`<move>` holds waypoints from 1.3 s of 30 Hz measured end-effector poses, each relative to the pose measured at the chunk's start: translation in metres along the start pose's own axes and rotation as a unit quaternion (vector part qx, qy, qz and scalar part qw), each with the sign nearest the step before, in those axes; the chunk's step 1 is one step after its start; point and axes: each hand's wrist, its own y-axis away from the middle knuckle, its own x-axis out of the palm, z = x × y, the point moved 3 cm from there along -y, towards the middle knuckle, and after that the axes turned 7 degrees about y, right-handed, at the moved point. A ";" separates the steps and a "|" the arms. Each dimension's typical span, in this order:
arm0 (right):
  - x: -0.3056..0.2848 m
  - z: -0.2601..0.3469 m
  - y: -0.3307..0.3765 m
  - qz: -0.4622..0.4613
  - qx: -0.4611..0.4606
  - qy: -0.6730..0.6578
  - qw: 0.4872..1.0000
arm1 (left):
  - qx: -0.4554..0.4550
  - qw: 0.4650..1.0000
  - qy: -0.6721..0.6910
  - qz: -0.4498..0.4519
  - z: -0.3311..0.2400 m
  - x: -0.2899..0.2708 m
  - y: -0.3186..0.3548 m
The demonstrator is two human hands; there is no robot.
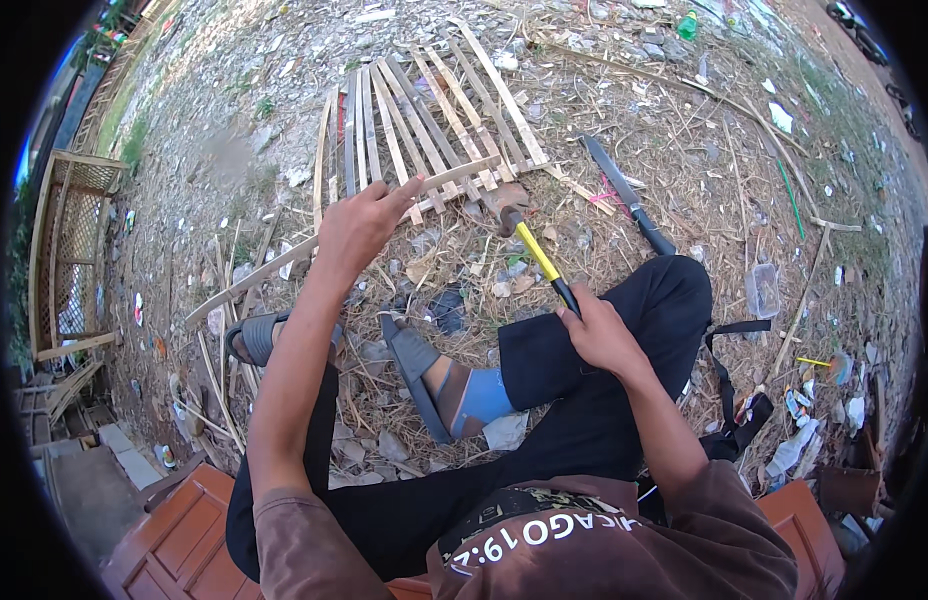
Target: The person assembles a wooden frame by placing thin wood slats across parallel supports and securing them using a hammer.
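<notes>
A panel of bamboo slats (424, 115) lies on the littered ground in front of me, its slats fanned over a long cross strip (284, 265). My left hand (362, 222) rests on the cross strip at the panel's near edge, fingers pressed on the slats. My right hand (596, 330) grips the black end of a hammer's yellow handle (537, 255). The hammer head (506, 203) sits at the slats' near ends, just right of my left hand. My legs in black trousers and grey sandals stretch toward the panel.
A long machete (624, 190) lies right of the panel. Loose bamboo strips (224, 370) lie by my left foot. A bamboo lattice frame (69, 255) stands far left. I sit on a red-brown wooden panel (184, 540). Plastic litter and a black strap (729, 370) lie at right.
</notes>
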 end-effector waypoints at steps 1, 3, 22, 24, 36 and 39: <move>0.001 0.002 0.001 0.009 -0.012 0.002 1.000 | 0.005 1.000 -0.004 0.004 -0.004 -0.004 0.000; 0.002 0.010 0.002 0.003 -0.019 0.001 1.000 | 0.009 0.999 -0.031 0.025 -0.010 -0.010 0.003; 0.004 0.035 0.003 -0.048 -0.066 0.030 0.996 | -0.046 0.999 0.005 -0.020 -0.017 -0.027 0.027; 0.004 0.036 0.008 -0.049 -0.074 0.027 0.996 | -0.049 0.999 0.001 -0.009 -0.019 -0.026 0.029; 0.004 0.045 0.012 -0.037 -0.069 0.031 0.996 | -0.028 0.999 -0.039 -0.006 -0.028 -0.024 0.032; 0.004 0.042 0.012 -0.029 -0.057 0.032 0.997 | -0.019 0.999 -0.043 -0.017 -0.030 -0.024 0.031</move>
